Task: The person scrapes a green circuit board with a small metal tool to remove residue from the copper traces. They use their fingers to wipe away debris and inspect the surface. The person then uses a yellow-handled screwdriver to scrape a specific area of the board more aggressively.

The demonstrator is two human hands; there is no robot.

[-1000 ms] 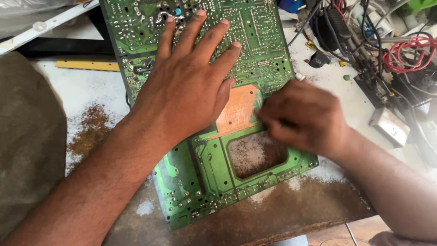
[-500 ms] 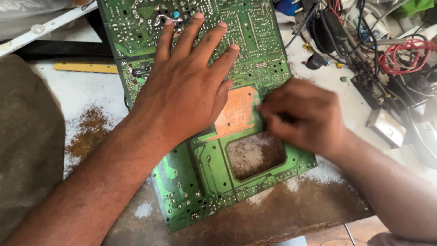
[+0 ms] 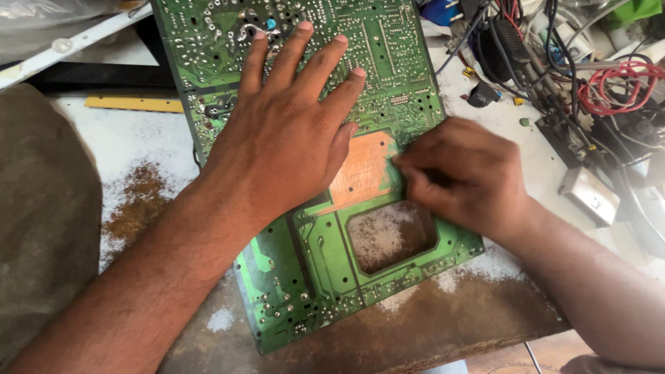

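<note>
A large green circuit board (image 3: 388, 69) lies solder side up on a worn white table (image 3: 131, 149). My left hand (image 3: 284, 145) rests flat on the board with its fingers spread, pressing it down. Beside the thumb is a bare copper patch (image 3: 364, 170) where the green coating is gone. My right hand (image 3: 464, 176) is curled shut, its fingertips pinched against the right edge of that patch. Anything between those fingers is hidden. Just below the patch, a rectangular cutout (image 3: 391, 235) in the board shows the dusty table.
A tangle of red and black wires and electronic parts (image 3: 609, 83) fills the top right, with a small silver metal box (image 3: 589, 194) below it. A yellow ruler (image 3: 135, 104) lies at the upper left. Brown dust (image 3: 135, 201) stains the table beside an olive cloth (image 3: 41, 228).
Hardly anything differs. My right hand makes only tiny shifts at the edge of the copper patch, and my left hand stays flat on the board.
</note>
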